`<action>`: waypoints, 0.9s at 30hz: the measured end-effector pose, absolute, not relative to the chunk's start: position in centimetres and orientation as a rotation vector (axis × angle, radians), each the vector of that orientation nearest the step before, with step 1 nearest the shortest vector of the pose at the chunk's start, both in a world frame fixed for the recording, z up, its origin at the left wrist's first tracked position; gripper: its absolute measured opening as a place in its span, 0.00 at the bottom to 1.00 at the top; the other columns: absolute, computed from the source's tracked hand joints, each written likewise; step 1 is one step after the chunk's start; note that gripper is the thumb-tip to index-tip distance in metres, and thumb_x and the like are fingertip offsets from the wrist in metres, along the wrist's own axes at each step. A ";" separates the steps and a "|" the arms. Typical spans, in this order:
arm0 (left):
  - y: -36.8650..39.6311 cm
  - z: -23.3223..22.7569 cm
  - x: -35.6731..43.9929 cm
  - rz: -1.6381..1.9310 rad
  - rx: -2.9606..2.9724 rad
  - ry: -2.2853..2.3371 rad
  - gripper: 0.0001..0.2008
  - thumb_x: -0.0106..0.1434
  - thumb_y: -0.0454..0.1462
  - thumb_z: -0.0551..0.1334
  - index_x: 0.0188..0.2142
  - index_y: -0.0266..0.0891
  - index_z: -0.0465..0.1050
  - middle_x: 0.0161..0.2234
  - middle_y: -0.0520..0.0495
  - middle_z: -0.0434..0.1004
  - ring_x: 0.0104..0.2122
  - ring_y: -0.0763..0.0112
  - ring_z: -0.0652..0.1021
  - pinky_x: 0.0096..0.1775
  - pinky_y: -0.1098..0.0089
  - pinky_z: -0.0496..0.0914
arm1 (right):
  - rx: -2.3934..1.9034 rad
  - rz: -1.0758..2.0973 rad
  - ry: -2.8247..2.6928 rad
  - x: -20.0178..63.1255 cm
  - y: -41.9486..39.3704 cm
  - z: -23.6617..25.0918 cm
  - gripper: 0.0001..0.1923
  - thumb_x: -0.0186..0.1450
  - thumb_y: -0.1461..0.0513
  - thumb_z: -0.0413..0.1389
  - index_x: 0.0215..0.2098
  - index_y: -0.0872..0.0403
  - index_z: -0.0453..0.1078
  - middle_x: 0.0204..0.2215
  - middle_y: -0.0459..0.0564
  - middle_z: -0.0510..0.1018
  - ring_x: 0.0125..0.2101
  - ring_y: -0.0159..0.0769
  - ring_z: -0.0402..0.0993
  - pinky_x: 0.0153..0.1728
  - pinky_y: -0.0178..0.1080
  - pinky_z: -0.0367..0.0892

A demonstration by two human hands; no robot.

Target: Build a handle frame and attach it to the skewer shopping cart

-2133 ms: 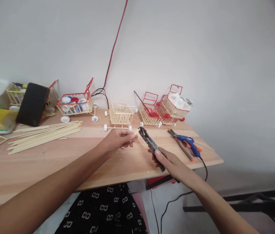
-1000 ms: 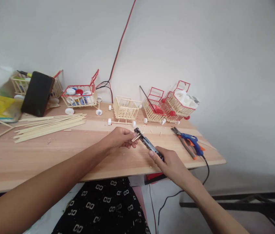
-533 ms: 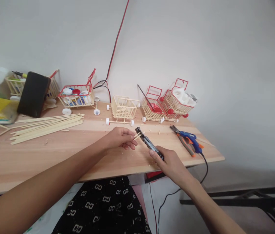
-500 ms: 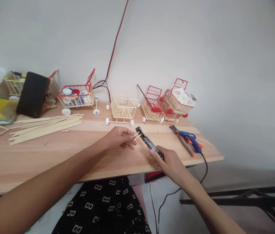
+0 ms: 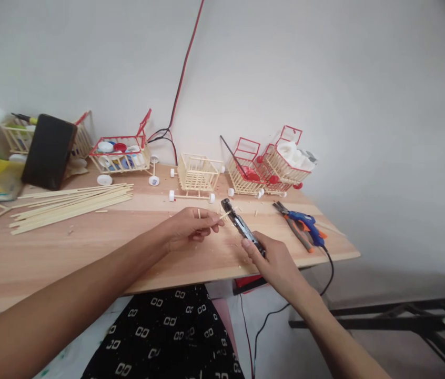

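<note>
- Stick [image 5: 225,214], short and thin, up above the wooden table [image 5: 57,252], nearer than the plain cart [image 5: 198,180].
- Pinched in the left hand [image 5: 193,226], thumb and fingers pressed together on it.
- Another little pale bit [image 5: 199,213], poking up between the fingers of the same hand.
- Right hand [image 5: 273,258] wrapped around a black and silver hand tool [image 5: 242,225], fingers closed on its handles.
- Far end of the stick right at the head of the tool; cannot tell if bitten there or just touching.
- Behind the hands, that plain cart, all pale sticks with white wheels.
- To its left, a red-rimmed cart [image 5: 104,164] full of blue, white and red caps [image 5: 119,148].
- To its right, two more carts with red on them, one with white stuff [image 5: 294,155] inside.
- Farther right, a blue glue gun [image 5: 302,217] with orange-handled pliers [image 5: 304,243] just beside it.
- On the left, long sticks [image 5: 74,208] in a loose pile.
- Behind them, a black phone [image 5: 50,152], tilted, in front of another cart.
</note>
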State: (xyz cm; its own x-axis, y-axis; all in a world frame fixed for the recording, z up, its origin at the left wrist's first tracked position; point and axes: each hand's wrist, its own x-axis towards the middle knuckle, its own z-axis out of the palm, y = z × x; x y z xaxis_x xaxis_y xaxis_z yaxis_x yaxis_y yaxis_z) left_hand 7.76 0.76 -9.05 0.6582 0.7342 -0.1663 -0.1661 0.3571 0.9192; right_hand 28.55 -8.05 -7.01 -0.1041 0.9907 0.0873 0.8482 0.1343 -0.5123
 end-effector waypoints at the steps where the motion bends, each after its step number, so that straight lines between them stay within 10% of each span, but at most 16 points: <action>1: 0.8 -9.0 7.7 0.639 1.074 0.622 0.15 0.53 0.43 0.69 0.30 0.31 0.75 0.26 0.49 0.71 0.18 0.84 0.58 0.20 0.75 0.44 | -1.754 0.470 -2.009 28.6 -8.1 -7.0 0.23 0.68 0.45 0.43 0.26 0.53 0.61 0.22 0.45 0.68 0.25 0.34 0.65 0.28 0.36 0.57; 27: 0.3 -8.2 7.8 0.772 1.148 0.674 0.11 0.55 0.40 0.66 0.26 0.33 0.74 0.22 0.51 0.68 0.15 0.86 0.57 0.19 0.74 0.43 | -1.684 0.694 -1.980 29.3 -8.1 -6.9 0.22 0.68 0.46 0.44 0.40 0.54 0.67 0.31 0.48 0.74 0.32 0.37 0.70 0.33 0.38 0.63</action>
State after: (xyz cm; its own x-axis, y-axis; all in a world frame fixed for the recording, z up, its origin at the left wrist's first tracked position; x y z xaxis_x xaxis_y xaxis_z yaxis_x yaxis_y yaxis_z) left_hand 7.81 0.34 -8.21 0.5707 0.8176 -0.0760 -0.1849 0.2181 0.9582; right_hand 29.29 -8.09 -6.89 -0.1553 0.9878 0.0138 0.7628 0.1288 -0.6337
